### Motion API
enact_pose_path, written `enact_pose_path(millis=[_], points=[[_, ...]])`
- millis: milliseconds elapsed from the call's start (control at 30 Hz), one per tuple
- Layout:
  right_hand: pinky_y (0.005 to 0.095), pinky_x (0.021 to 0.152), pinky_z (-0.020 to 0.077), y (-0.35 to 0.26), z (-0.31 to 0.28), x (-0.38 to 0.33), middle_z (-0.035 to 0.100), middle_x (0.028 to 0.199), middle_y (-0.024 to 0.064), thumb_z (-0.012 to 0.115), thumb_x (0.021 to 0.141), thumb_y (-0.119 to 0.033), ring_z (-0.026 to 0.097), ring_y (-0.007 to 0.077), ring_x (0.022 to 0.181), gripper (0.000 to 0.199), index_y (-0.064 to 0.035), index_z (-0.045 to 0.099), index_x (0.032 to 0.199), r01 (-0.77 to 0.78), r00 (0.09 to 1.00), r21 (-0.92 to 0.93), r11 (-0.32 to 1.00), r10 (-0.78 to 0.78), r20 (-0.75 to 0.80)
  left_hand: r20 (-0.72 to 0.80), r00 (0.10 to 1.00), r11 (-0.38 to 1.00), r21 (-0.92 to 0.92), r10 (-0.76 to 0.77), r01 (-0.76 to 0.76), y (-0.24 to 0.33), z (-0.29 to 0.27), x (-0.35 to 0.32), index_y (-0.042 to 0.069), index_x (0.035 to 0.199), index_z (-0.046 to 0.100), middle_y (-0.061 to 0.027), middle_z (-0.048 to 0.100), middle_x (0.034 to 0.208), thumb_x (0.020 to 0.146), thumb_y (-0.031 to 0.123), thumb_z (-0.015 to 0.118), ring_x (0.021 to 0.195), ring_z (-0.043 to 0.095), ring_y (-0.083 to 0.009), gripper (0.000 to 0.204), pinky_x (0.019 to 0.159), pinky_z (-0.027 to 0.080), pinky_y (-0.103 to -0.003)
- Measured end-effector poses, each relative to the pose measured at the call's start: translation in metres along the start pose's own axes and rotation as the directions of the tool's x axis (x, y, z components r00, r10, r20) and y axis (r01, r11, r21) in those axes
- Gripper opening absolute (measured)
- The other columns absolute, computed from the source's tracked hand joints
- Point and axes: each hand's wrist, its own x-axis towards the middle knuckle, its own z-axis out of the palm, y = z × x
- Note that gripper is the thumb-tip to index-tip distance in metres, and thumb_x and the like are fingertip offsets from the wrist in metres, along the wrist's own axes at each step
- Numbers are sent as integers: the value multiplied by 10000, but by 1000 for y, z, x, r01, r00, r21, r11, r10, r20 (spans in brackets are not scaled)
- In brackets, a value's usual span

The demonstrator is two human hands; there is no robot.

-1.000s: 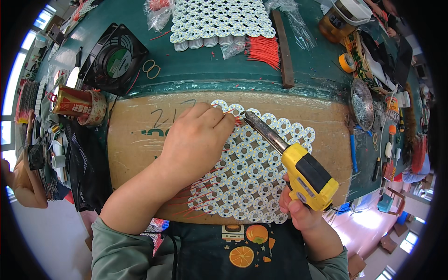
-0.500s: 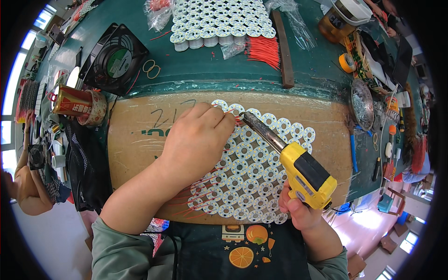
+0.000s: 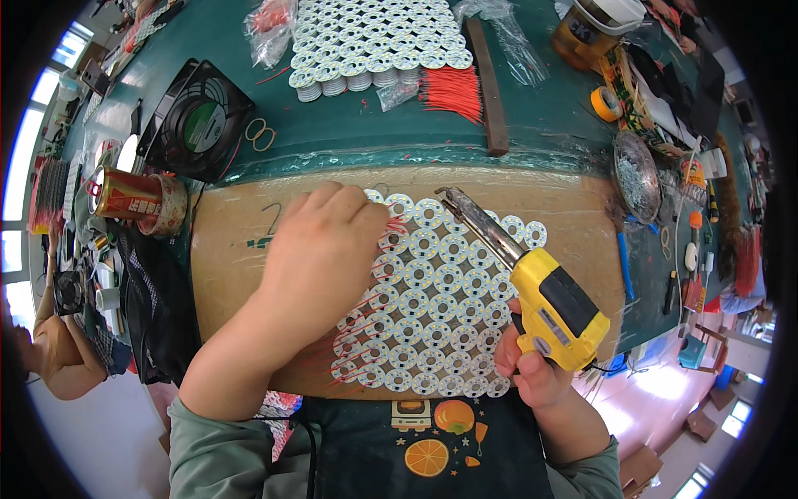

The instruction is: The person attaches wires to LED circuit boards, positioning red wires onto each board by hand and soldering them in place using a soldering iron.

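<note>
A sheet of round white LED boards (image 3: 428, 312) lies on a brown board (image 3: 233, 324) in front of me. My right hand (image 3: 536, 370) is wrapped around the grip of a yellow and black soldering gun (image 3: 561, 308). Its metal tip hangs at the sheet's far edge, apart from my left hand. My left hand (image 3: 328, 241) is closed over the sheet's far left part, its fingertips mostly hidden under the knuckles. Red wires (image 3: 397, 226) poke out beside those fingers. More red wires trail off the left side of the sheet near my forearm.
Beyond the brown board stand stacked LED boards (image 3: 378, 37), a bundle of red wires (image 3: 451, 93) and a dark bar (image 3: 487, 91). A black fan (image 3: 198, 121) and a can (image 3: 125, 193) are at left. A metal bowl (image 3: 637, 179) sits at right. Another person is at far left.
The soldering gun's tip has pulled away from my left fingers, to the right. My left hand has shifted slightly left along the sheet. The whole view has also shifted a little.
</note>
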Motion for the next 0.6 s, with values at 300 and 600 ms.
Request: enact_pose_path(millis=[300,600], points=[[278,599,443,-2,-5,-5,559,790,15,765,869,-269,528,108,669,489,-24,527,1219,41,999,78,996,-41,-4,-176,983,994,-105,-47,29,21,-37,16,32,900,682,-94,633,851,798,6,699,806,624,-304,106,727,509,-396],[315,806,464,-1,8,-2,591,998,46,723,939,-296,538,119,910,533,-34,516,1355,71,997,-46,996,-69,35,-146,985,989,-129,-96,77,23,-14,10,7,893,671,-127,612,883,754,-46,694,864,600,-320,151,776,483,-407]])
